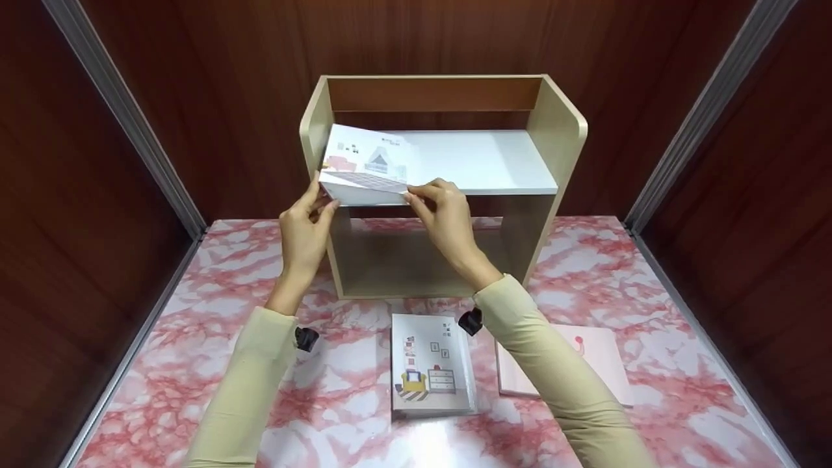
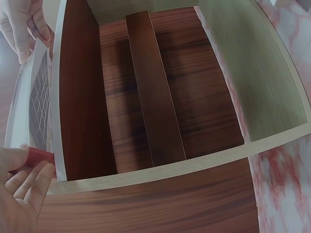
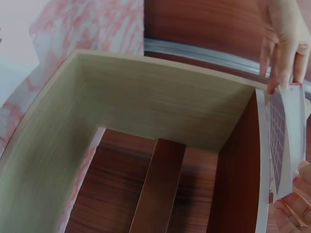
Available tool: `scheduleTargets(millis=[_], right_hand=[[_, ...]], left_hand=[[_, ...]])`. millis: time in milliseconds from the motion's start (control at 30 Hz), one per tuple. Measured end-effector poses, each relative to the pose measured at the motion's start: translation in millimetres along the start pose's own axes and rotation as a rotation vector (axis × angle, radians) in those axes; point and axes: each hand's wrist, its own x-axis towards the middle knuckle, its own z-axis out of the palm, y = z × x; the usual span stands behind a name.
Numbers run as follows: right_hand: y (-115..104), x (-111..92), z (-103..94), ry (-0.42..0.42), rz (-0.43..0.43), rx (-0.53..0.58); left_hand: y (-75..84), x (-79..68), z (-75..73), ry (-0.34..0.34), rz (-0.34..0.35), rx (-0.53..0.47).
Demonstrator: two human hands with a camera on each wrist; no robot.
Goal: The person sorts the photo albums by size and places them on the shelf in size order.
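A white book with a drawn house and pink shapes on its cover is held tilted at the left end of the shelf unit's upper white board. My left hand grips its lower left corner, where a red spine shows in the left wrist view. With thumb and finger my right hand pinches the lower right corner. In the right wrist view the book's page edges face the camera, and its cover stands slightly apart from the pages.
The wooden shelf unit has side panels and a lower compartment. In front of it, a book with a furniture drawing lies on the pink marbled table. A pink book lies partly under the right sleeve. Dark wooden walls surround the table.
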Motion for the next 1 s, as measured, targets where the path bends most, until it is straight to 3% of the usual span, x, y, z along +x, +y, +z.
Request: scheduleTargets(millis=[1000], right_hand=[[-0.9, 1.7, 3.4, -0.026, -0.010, -0.059]], left_hand=[[-5.4, 3.7, 1.0, 0.006, -0.019, 0.000]])
